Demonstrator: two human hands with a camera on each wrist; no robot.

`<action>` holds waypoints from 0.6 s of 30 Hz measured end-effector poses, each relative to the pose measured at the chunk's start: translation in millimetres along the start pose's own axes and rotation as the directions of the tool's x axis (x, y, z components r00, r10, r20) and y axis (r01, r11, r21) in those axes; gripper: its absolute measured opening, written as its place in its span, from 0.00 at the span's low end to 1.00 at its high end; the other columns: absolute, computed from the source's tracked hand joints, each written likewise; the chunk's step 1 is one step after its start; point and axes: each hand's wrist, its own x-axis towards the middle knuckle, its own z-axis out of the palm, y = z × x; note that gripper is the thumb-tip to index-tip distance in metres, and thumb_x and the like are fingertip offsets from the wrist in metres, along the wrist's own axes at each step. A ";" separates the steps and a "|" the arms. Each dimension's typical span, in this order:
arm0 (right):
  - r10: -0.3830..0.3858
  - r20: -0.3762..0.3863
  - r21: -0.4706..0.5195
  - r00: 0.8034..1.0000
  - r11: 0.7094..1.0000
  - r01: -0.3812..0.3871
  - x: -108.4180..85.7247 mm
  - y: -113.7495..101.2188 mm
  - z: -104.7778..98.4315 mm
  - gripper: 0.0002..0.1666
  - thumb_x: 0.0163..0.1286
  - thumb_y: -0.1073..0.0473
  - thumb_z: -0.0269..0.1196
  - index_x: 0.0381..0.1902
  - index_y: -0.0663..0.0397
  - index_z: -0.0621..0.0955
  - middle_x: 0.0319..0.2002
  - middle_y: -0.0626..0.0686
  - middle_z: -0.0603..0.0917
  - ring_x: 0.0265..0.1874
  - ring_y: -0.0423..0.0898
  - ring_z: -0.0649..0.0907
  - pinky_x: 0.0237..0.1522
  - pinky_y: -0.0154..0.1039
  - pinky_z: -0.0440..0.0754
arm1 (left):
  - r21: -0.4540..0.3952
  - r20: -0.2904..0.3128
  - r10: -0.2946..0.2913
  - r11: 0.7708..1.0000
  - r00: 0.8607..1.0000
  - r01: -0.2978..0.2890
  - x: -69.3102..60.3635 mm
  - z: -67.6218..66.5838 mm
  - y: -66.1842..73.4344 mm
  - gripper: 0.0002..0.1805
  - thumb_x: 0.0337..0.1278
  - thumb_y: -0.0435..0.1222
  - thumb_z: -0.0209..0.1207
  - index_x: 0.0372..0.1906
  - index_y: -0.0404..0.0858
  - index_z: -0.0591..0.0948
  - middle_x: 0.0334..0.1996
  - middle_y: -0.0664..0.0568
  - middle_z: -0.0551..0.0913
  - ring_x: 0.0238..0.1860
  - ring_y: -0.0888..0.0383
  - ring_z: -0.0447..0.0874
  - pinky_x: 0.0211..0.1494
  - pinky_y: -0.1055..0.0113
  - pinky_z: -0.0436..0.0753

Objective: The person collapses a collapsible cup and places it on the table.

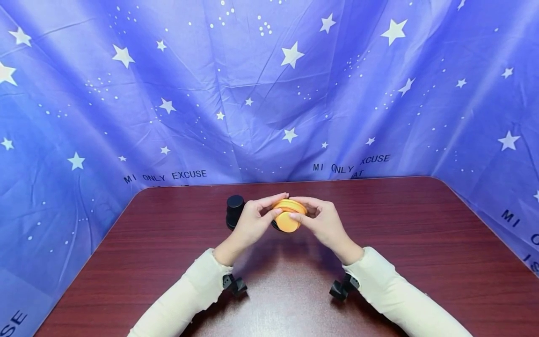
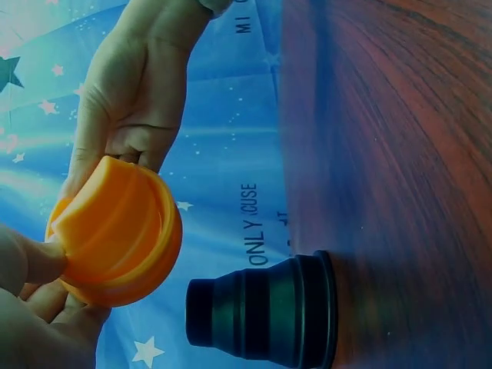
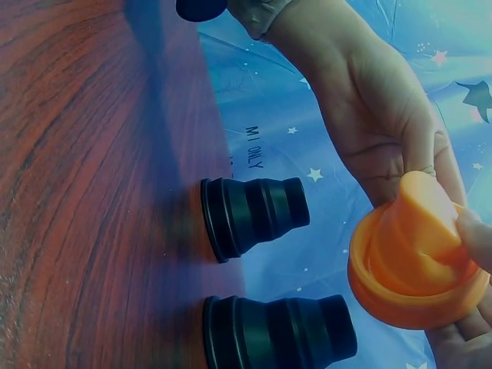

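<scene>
Head, cup: the orange cup [image 1: 288, 223] is sitting between the two hands, just below and right of frame centre; its wide rim is lying toward the top, its narrow end pointing toward the bottom.
Head, hands: the left hand [image 1: 251, 223] is gripping it from the left, the right hand [image 1: 326, 220] from the right; thumbs resting on the near side, fingers curling about the rim. Both are touching, so neither is nearer.
Head, cones: a black cone [image 1: 235, 204] is standing just left of the left hand, partly hidden; a dark sliver of the second cone [image 1: 275, 226] is showing at the cup's lower left.
Head, room: the table [image 1: 139, 262] is stretching wide beyond both forearms; its far edge is running just above the hands, the curtain [image 1: 252, 61] hanging behind.
Left wrist, cup: it is showing left of centre, tilting, narrow part toward the upper left; the right hand is holding from the top, the left from the lower left.
Left wrist, cone: one is standing at bottom centre, wide base toward the table; which one, I cannot tell.
Right wrist, gap: the cup is leaning at lower right; both cones are pointing narrow ends its way, curtain showing between the upper one and the rim.
</scene>
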 end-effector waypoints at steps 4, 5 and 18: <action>0.030 -0.005 0.007 1.000 1.000 -0.030 0.8 -0.4 -0.8 0.21 0.56 0.70 0.68 0.49 0.67 0.81 0.40 0.63 0.85 0.33 0.35 0.84 0.33 0.30 0.82 | -0.038 0.000 -0.001 0.999 1.000 0.001 1.5 1.0 -15.7 0.20 0.59 0.23 0.56 0.57 0.26 0.75 0.54 0.35 0.78 0.55 0.48 0.77 0.53 0.69 0.78; 0.038 -0.006 0.015 0.999 0.999 -0.038 1.1 -0.5 -1.0 0.20 0.56 0.69 0.68 0.49 0.67 0.81 0.40 0.63 0.85 0.33 0.36 0.84 0.33 0.30 0.82 | -0.055 -0.001 -0.001 0.998 1.000 0.001 1.8 1.0 -19.8 0.20 0.60 0.24 0.56 0.58 0.27 0.75 0.54 0.36 0.78 0.56 0.49 0.77 0.53 0.69 0.78; 0.099 -0.061 0.268 0.993 0.960 -0.080 3.6 -4.0 -4.9 0.25 0.57 0.72 0.67 0.53 0.75 0.76 0.37 0.44 0.87 0.38 0.40 0.85 0.36 0.31 0.83 | -0.289 0.011 -0.162 0.944 0.987 0.158 2.4 2.4 -22.6 0.24 0.64 0.31 0.54 0.64 0.31 0.70 0.53 0.38 0.79 0.45 0.63 0.79 0.48 0.71 0.79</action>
